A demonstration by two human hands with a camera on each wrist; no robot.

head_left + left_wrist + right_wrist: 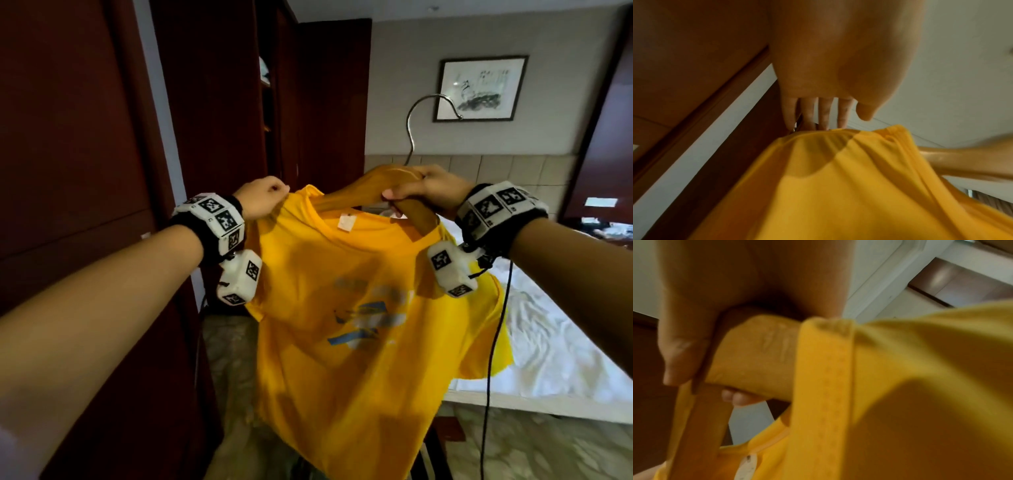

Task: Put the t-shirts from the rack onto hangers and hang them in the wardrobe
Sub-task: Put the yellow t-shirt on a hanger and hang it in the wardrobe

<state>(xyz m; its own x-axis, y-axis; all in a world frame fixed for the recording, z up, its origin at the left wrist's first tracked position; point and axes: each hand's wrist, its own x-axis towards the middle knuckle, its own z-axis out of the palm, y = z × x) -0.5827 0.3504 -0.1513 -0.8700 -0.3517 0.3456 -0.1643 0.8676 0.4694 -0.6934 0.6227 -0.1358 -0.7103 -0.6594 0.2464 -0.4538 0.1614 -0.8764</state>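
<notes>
From the head camera, your right hand [424,192] is closed around the wooden hanger [363,192] at its crown, hook [431,113] up at 12 o'clock. Your left hand [265,197] pinches the shoulder seam of the yellow t-shirt [346,308] at 9 o'clock. One hanger arm is already under the cloth, so stretch the collar [342,212] outward and tip the bare arm in at 3 o'clock. The open wardrobe [270,102] waits at 11 o'clock.

The left wrist view shows your fingers [824,113] curled down behind the gathered cloth, which the head view hides.

The right wrist view alone shows thumb [680,345] and fingertips [737,397] clamping the wood, with the collar band draped over it.
</notes>
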